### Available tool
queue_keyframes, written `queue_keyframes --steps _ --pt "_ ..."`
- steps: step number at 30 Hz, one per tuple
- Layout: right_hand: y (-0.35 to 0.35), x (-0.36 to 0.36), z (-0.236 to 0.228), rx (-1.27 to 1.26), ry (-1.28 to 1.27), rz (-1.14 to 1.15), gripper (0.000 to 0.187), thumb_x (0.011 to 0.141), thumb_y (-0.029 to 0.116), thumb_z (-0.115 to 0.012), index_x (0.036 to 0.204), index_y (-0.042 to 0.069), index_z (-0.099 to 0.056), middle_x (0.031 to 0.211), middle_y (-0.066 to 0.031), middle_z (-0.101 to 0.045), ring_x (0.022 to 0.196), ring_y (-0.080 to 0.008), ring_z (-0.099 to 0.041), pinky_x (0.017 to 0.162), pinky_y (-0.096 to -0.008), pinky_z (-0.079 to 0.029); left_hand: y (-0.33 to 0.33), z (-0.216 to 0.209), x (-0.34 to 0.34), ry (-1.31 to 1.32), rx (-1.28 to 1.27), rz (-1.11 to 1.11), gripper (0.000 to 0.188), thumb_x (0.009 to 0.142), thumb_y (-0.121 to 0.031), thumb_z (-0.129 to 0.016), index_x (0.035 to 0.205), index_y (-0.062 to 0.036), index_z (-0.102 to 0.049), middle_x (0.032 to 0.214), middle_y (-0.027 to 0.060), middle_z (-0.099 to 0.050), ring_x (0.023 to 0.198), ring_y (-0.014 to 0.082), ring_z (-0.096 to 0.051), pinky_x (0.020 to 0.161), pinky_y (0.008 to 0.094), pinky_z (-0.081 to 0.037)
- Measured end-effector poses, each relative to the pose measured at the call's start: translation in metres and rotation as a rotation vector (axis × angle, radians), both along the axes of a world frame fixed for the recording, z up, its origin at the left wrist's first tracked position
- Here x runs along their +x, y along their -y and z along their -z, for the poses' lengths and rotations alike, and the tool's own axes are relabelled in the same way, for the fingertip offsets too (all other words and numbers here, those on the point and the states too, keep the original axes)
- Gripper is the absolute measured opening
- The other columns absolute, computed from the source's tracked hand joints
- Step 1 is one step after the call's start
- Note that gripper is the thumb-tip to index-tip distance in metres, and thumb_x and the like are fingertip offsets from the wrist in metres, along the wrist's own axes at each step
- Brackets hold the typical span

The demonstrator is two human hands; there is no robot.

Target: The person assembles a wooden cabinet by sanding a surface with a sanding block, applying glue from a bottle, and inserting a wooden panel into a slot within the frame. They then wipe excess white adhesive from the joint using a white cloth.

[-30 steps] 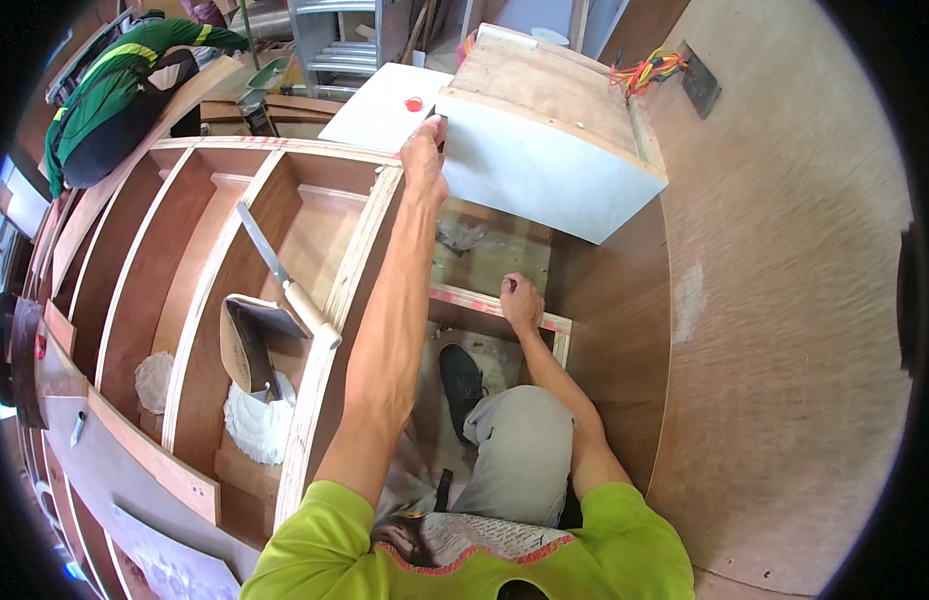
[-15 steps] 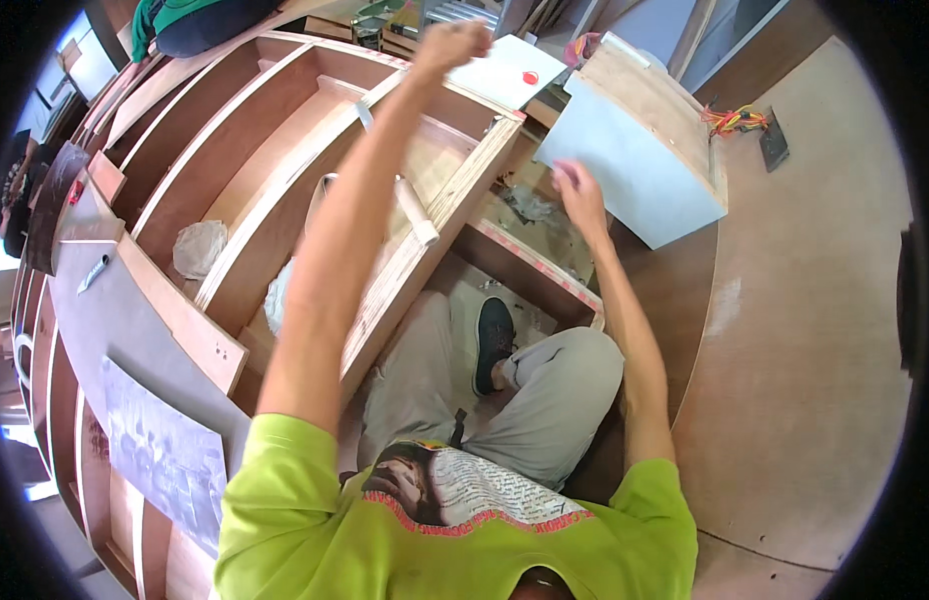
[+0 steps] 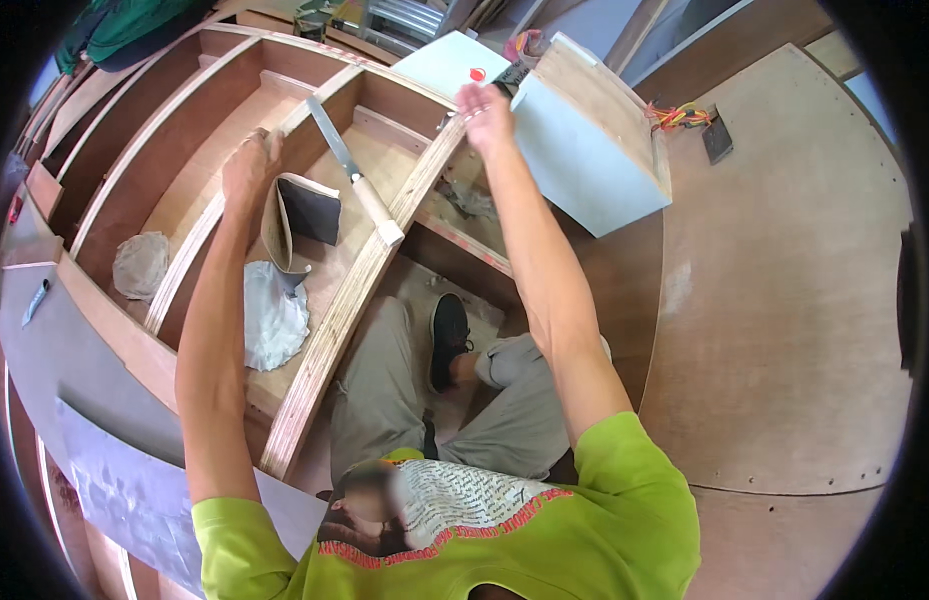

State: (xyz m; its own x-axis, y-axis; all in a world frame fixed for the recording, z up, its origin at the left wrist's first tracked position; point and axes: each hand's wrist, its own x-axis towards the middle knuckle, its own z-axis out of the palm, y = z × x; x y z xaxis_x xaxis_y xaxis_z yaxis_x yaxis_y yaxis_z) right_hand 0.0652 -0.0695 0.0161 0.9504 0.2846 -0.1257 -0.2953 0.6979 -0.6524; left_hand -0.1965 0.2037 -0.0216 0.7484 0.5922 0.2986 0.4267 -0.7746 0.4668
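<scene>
Box with a white face (image 3: 585, 150) is standing right of the upper centre, its bare wooden top tilting toward the upper edge of the frame. Right hand (image 3: 485, 115) is reaching to its left edge, half open, with the fingers extending close together; whether they are touching the box cannot be told. Behind these fingertips, a white board (image 3: 435, 58) is lying flat, bearing a red spot.

Left hand (image 3: 250, 170) is curling loosely at left of the upper centre, overlapping a pale-edged rib of the wooden frame (image 3: 330, 365); its contact and anything inside its fingers cannot be told. Between the hands, a long-bladed tool (image 3: 373, 202) is lying obliquely across one compartment, its pale handle resting on the near rail. Beside it, a folded sheet with a dark face (image 3: 310, 212) is standing on edge above a crumpled white sheet (image 3: 273, 325).

Farther out, red and yellow wires (image 3: 677, 117) are protruding at the upper right, a marker (image 3: 35, 302) is lying at the far left, and a co-worker in green (image 3: 135, 35) is bending at the upper left.
</scene>
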Motion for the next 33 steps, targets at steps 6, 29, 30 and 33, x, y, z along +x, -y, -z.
queue_keyframes --steps 6,29,30,33 --pt "0.002 0.017 -0.008 0.299 -0.131 0.143 0.031 0.098 0.019 -0.048 0.128 0.011 -0.043 0.127 -0.0011 -0.051 0.114 -0.0212 -0.054 0.099 -0.0448 -0.044 -0.005 -0.015 -0.021 -0.03 0.028 -0.068 0.048 0.096 -0.043 -0.044 0.111 -0.0009 -0.062 0.093 0.0274 -0.066 0.09 0.0407 -0.066 0.081 0.0473 -0.051" --pt "-0.073 -0.109 -0.007 -0.854 0.552 -0.45 0.035 0.091 0.029 -0.062 0.112 0.002 -0.056 0.094 -0.0125 -0.065 0.082 -0.018 -0.065 0.071 -0.0313 -0.058 -0.013 -0.017 -0.026 -0.043 0.055 -0.101 0.049 0.094 -0.043 -0.046 0.11 0.0003 -0.062 0.093 0.0268 -0.067 0.089 0.0399 -0.066 0.081 0.0466 -0.051" --pt "-0.079 -0.121 -0.007 -0.914 0.561 -0.497 0.039 0.09 0.029 -0.063 0.116 0.001 -0.053 0.095 -0.0134 -0.066 0.08 -0.0183 -0.065 0.069 -0.0313 -0.058 -0.008 -0.018 -0.022 -0.042 0.045 -0.103 0.05 0.094 -0.044 -0.045 0.112 -0.0007 -0.062 0.094 0.027 -0.067 0.09 0.0397 -0.066 0.082 0.0462 -0.051" --pt "-0.1 -0.139 0.006 -0.947 0.536 -0.727 0.045 0.095 0.03 -0.058 0.129 0.004 -0.045 0.098 -0.0126 -0.065 0.076 -0.0174 -0.064 0.061 -0.028 -0.054 0.0 -0.021 -0.016 -0.058 0.025 -0.077 0.05 0.094 -0.045 -0.044 0.111 -0.0019 -0.063 0.096 0.0266 -0.067 0.092 0.0398 -0.065 0.082 0.046 -0.051"
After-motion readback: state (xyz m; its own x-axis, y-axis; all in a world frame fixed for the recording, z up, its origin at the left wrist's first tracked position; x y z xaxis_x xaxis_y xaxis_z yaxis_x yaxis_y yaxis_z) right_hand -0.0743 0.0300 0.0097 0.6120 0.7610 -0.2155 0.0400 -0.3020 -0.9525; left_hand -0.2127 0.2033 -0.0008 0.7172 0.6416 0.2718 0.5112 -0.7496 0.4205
